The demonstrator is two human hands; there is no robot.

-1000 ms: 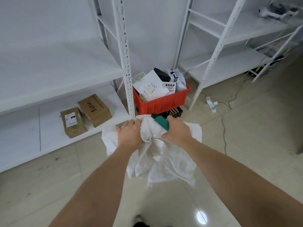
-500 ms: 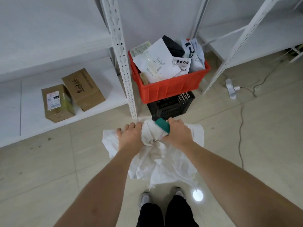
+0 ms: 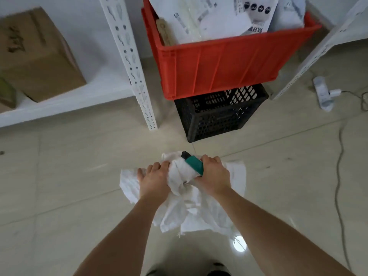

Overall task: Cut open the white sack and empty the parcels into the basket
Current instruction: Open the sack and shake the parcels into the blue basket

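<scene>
Down at the bottom edge, the dark tips of the person's shoes just show on the glossy tiled floor, with a bright light reflection beside them. Both bare forearms reach forward and meet over the white sack, which hangs limp and crumpled, its frayed lower edge dangling above the tiles. The left hand has its fingers curled into a bunched fold of the sack, gripping the fabric. The right hand is clamped on the other side of that same bunch, and it also holds a green-handled cutter pressed against the cloth, black tip pointing up and away from the person.

Past the hands, a black perforated crate sits on the floor, and stacked right on top of it is the red basket. Inside it lie the parcels, white mailer bags with printed labels heaped above the rim.

To the left of the basket stands a white slotted shelf post, and beyond that a brown cardboard box rests on the low white shelf. Off to the right, another shelf upright slants across, and a white power strip lies on the floor with its cable trailing toward the person.
</scene>
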